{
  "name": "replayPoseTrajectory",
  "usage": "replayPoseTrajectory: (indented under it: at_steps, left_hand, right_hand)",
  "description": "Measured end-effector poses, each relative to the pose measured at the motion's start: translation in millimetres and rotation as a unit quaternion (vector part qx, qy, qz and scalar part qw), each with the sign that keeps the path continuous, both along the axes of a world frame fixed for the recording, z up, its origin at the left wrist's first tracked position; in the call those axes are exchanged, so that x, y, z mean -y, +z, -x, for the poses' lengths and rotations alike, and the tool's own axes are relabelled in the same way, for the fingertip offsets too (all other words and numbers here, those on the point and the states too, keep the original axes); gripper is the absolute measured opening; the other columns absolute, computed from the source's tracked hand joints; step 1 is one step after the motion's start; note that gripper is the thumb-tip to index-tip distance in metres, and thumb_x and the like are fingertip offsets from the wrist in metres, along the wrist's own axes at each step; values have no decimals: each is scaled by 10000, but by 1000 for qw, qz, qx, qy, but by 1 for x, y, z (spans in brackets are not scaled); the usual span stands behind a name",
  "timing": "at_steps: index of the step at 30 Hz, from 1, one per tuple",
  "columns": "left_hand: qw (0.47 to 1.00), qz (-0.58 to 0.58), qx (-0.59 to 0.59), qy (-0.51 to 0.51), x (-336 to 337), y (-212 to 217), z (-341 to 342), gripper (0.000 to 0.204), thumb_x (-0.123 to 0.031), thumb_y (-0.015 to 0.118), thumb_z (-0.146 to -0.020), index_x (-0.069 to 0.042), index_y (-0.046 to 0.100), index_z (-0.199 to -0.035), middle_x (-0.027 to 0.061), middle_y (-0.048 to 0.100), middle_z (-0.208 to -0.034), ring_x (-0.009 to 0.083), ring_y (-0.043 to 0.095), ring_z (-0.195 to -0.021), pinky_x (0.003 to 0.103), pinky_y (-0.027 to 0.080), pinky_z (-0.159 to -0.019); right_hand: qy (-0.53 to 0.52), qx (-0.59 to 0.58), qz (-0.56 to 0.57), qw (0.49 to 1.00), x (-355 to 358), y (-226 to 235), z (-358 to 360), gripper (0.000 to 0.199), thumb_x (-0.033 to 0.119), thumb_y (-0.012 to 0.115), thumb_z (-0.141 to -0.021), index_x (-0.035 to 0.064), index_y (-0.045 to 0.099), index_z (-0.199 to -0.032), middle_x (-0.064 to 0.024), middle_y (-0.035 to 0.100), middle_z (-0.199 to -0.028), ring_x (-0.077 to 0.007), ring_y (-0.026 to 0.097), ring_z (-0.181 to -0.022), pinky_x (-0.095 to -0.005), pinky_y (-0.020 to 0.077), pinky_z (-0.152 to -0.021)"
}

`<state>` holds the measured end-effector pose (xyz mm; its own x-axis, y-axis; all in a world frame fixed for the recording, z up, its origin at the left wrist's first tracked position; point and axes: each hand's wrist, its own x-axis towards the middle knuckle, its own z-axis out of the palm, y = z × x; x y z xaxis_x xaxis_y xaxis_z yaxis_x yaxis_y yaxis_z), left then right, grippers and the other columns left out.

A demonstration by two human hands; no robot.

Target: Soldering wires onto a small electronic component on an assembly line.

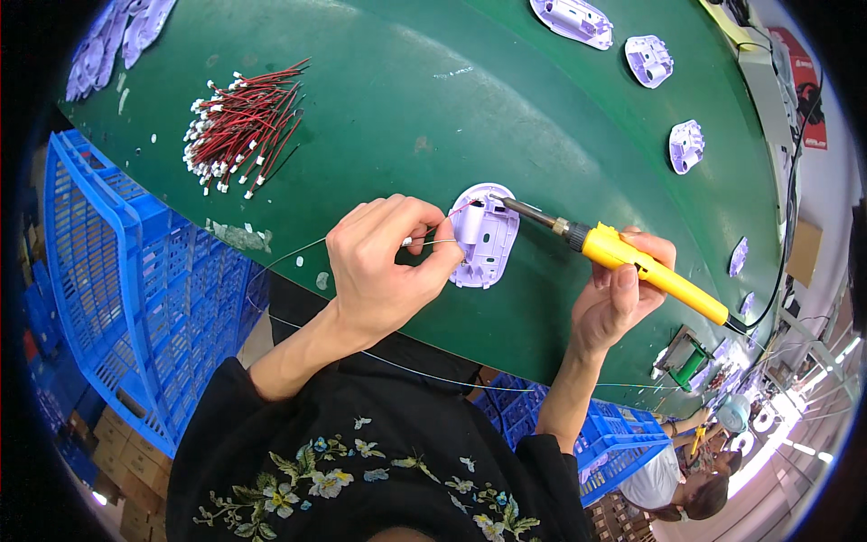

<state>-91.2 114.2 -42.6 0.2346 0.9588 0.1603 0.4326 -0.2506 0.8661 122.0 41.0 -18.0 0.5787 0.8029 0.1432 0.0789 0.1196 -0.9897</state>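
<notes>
I see my left hand (pixel 384 266) pinching thin solder wire (pixel 432 242) at a lilac plastic shell (pixel 488 239), partly hiding it; my right hand (pixel 623 289) grips a yellow soldering iron (pixel 632 260), its cord cut off.

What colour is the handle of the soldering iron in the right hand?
Yellow: the soldering iron handle, held by the right hand, shows best in the head view.
</notes>
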Motion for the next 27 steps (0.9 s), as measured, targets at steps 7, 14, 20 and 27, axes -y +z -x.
replayPoseTrajectory:
  at_steps: [7, 14, 20, 27]
  left_hand:
    - [1000, -3, 10, -5, 0, -1, 2, 128, 16, 719, -719, -54, 613, -702, -4, 501, -563, 94, 462, -492, 266, 293, -454]
    - [1000, 9, 1, 6, 1, 0, 1, 148, -26, 737, -663, -72, 597, -681, 4, 503, -554, 156, 487, -482, 304, 367, -495]
    - [1000, 9, -6, 2, 1, 1, 2, 151, -25, 737, -667, -72, 594, -678, 4, 501, -551, 154, 489, -480, 302, 372, -495]
    - [1000, 18, -3, 9, 1, 13, 6, 110, -9, 747, -727, -51, 672, -796, 27, 573, -618, 160, 527, -502, 300, 383, -490]
  right_hand:
    - [-20, -9, 2, 1000, -1, 4, -1, 422, 257, 800, -785, -7, 588, -1036, -99, 612, -938, -180, 604, -857, -295, 503, -817]
    - [-15, -4, 0, 1000, 2, 4, -3, 413, 256, 789, -798, -12, 586, -1038, -102, 606, -943, -177, 599, -849, -293, 502, -814]
    - [-16, -10, 1, 1000, 3, 4, -4, 419, 259, 789, -797, -11, 582, -1040, -101, 602, -944, -175, 592, -852, -292, 496, -817]
    - [-19, -16, -1, 1000, 5, 2, -7, 402, 244, 776, -804, -10, 578, -1044, -101, 592, -952, -174, 585, -869, -292, 495, -826]
